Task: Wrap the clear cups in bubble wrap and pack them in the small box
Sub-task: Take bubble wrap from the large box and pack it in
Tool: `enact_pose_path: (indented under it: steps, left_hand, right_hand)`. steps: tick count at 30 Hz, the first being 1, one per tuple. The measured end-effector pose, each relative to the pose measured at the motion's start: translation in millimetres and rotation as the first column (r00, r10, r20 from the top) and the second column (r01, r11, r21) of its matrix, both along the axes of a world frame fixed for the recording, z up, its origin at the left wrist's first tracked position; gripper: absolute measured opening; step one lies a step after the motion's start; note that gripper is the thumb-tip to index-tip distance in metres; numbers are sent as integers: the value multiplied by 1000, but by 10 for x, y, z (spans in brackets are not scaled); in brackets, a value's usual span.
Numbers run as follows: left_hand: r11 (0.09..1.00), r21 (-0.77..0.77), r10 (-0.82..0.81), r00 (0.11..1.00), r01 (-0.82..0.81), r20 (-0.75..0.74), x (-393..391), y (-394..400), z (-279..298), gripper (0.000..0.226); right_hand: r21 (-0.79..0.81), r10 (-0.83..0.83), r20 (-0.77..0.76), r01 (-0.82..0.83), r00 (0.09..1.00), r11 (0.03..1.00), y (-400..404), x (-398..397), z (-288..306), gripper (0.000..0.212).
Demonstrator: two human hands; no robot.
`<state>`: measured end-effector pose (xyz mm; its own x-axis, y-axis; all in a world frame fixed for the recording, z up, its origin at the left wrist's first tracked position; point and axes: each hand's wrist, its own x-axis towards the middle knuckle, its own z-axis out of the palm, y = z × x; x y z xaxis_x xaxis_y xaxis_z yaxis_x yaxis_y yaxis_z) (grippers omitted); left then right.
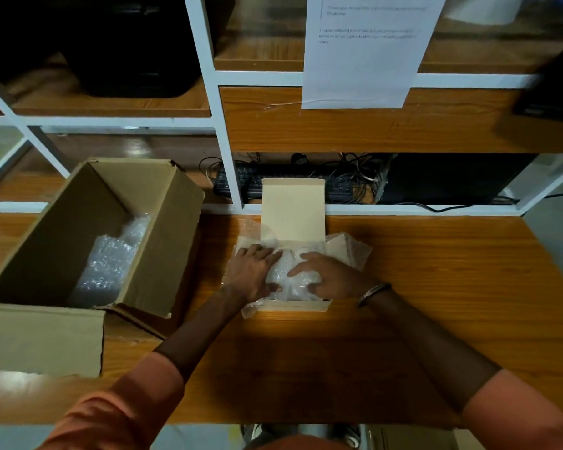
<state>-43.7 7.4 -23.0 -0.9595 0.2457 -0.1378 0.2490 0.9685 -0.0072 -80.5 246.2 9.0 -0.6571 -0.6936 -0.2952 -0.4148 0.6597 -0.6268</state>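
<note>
Bubble wrap (290,274) bundles fill the small box (293,306), which sits mid-bench (436,287) with its lid flap standing up at the far side. Both hands press down on the wrap with fingers spread: the left hand (252,271) on the bundle's left side, the right hand (330,276) on its right. The cups themselves cannot be made out inside. A big box (163,222) stands open to the left, holding more wrap. A keyboard (241,183) lies on the shelf behind.
</note>
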Motion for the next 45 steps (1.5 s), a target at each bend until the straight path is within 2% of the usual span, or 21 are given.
enact_pose_path:
  steps: [4, 6, 8, 10, 12, 15, 19, 25, 27, 30, 31, 33, 34, 35, 36, 37, 38, 39, 41, 43, 45]
  left_hand:
    - [999, -30, 16, 1000, -16, -25, 47, 21, -35, 91]
    - [1000, -15, 24, 999, -24, -26, 85, 31, -68, 89]
    - [1000, 2, 30, 999, -30, -26, 121, 35, -97, 87]
    - [999, 9, 34, 999, -34, -21, 139, 30, -117, 85]
    - [999, 12, 36, 999, -36, -13, 153, 24, -136, 83]
    - [999, 21, 46, 999, -46, -4, 180, 28, -149, 81]
    - [998, 34, 50, 999, -50, 2, 189, 73, -155, 80]
    - [997, 41, 72, 997, -73, 14, 164, 198, -99, 80]
    - [997, 16, 72, 997, -73, 20, 163, 209, -68, 80]
    - [996, 39, 81, 996, -80, -24, 212, 206, -18, 80]
    - [990, 98, 112, 990, -103, -86, 249, 208, 15, 80]
    - [946, 261, 251, 941, -191, -225, 333, 186, 104, 79]
    - [907, 338, 349, 898, -251, -269, 362, 165, 133, 79]
    - [849, 418, 457, 847, -323, -274, 389, 139, 144, 82]
    - [764, 508, 563, 795, -397, -225, 407, 108, 147, 86]
    - [650, 606, 652, 746, -459, -135, 414, 80, 141, 90]
    - [521, 690, 713, 701, -502, -29, 418, 59, 130, 94]
    - [413, 743, 743, 667, -527, 60, 427, 47, 123, 96]
    - [315, 787, 746, 651, -531, 141, 470, 57, 108, 96]
    - [299, 811, 721, 676, -502, 152, 538, 104, 86, 96]
    - [326, 810, 713, 690, -487, 128, 611, 156, 76, 98]
  right_hand:
    - [-178, -110, 13, 110, 994, 978, -34, -49, 113, 17]
    - [-200, -217, -13, 210, 976, 957, -79, -76, 108, 18]
    - [-94, -288, -89, 280, 954, 955, -120, -114, 95, 33]
    - [94, -230, -108, 240, 967, 966, -169, -112, 43, 51]
    - [193, -189, -124, 211, 974, 958, -230, -74, -25, 50]
    - [178, -252, -217, 292, 943, 940, -300, 28, -113, 39]
    - [167, -273, -312, 335, 910, 927, -277, 203, -232, 36]
    - [228, -95, -418, 206, 904, 951, -221, 255, -199, 36]
    - [230, -59, -382, 156, 922, 961, -186, 235, -200, 40]
    - [57, -169, -307, 195, 936, 979, -60, 263, -135, 42]
    - [-35, -267, -344, 272, 900, 962, 1, 271, -120, 40]
    - [-220, -550, -428, 508, 717, 833, 126, 269, -91, 36]
    - [-299, -699, -394, 636, 596, 711, 198, 266, -90, 39]
    - [-359, -822, -264, 739, 505, 570, 260, 271, -68, 46]
    - [-395, -894, -23, 817, 448, 420, 305, 273, -25, 52]
    - [-406, -875, 291, 878, 386, 252, 325, 284, 27, 49]
    - [-348, -743, 587, 929, 321, 127, 361, 276, 10, 36]
    - [-288, -631, 725, 954, 275, 84, 390, 271, 16, 25]
    - [-228, -607, 748, 963, 268, 144, 460, 266, 4, 15]
    - [-204, -598, 759, 966, 257, 157, 512, 272, 8, 33]
    - [-185, -580, 787, 978, 209, 101, 529, 240, -13, 49]
